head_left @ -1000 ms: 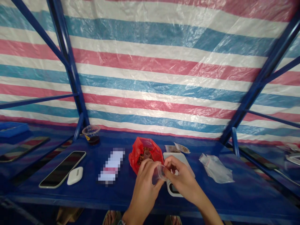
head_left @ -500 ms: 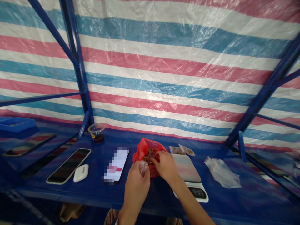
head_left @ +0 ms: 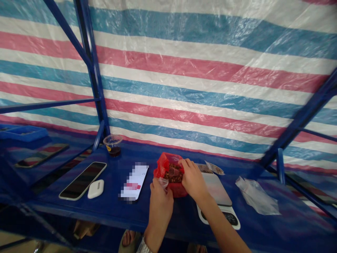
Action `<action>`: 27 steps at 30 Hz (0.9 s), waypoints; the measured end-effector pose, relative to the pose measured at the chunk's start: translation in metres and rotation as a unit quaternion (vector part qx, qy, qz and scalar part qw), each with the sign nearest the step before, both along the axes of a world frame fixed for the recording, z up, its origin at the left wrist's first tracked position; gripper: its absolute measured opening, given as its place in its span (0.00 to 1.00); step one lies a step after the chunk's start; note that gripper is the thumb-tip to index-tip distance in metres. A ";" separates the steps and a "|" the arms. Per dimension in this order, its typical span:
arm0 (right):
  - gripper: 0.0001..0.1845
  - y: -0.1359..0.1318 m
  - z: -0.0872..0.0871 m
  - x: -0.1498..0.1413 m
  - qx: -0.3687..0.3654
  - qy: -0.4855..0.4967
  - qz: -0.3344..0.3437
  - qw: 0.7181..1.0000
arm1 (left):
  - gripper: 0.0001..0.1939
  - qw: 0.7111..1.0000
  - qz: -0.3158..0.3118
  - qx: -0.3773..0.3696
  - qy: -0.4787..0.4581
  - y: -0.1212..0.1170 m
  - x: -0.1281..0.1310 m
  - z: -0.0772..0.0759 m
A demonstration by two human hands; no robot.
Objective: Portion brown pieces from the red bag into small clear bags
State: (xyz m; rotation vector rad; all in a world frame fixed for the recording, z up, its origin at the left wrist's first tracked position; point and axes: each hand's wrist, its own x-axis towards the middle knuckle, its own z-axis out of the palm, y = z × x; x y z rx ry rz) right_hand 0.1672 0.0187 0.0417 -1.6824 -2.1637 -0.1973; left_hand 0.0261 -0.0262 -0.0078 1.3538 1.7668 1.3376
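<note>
My left hand (head_left: pixel 160 199) is closed on a small clear plastic bag (head_left: pixel 163 182), pinched at its top just left of a red plastic bag (head_left: pixel 162 168). The red bag stands open on the blue table (head_left: pixel 113 207) and holds brown bits with a small clear cup (head_left: pixel 173 172) resting in them. My right hand (head_left: pixel 193 179) reaches into the red bag's mouth from the right, its fingers curled at the rim by the cup. Whether they grip the cup or the bag's edge is unclear.
A white kitchen scale (head_left: pixel 219 199) lies right of the red bag, with small filled packets (head_left: pixel 213 168) behind it and a pile of clear bags (head_left: pixel 256 198) further right. Two phones (head_left: pixel 83 180) (head_left: pixel 134 181), a white earbud case (head_left: pixel 95 188) and a cup of dark liquid (head_left: pixel 113 144) sit left.
My hands parted from over the scale. The right hand went left into the red bag, and the left hand stayed with the small clear bag. The view shifted so everything sits further right.
</note>
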 end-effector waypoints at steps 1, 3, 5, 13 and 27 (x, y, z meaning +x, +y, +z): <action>0.27 0.000 0.000 0.005 -0.003 -0.007 -0.015 1.000 | 0.15 1.000 -0.004 0.007 -0.009 0.002 0.000 0.000; 0.23 -0.003 0.003 0.017 -0.006 -0.027 -0.041 0.999 | 0.17 0.999 -0.014 0.023 -0.031 0.003 -0.001 0.002; 0.21 -0.008 0.009 0.028 -0.005 -0.053 -0.058 0.997 | 0.18 0.997 -0.029 0.040 -0.062 0.003 -0.001 0.007; 0.17 -0.027 0.043 0.002 -0.013 -0.112 -0.037 0.993 | 0.16 0.986 -0.040 0.059 -0.149 -0.002 0.005 0.013; 0.11 -0.014 0.029 0.009 -0.076 -0.087 0.046 0.992 | 0.17 0.979 -0.029 0.076 -0.187 -0.007 0.007 0.009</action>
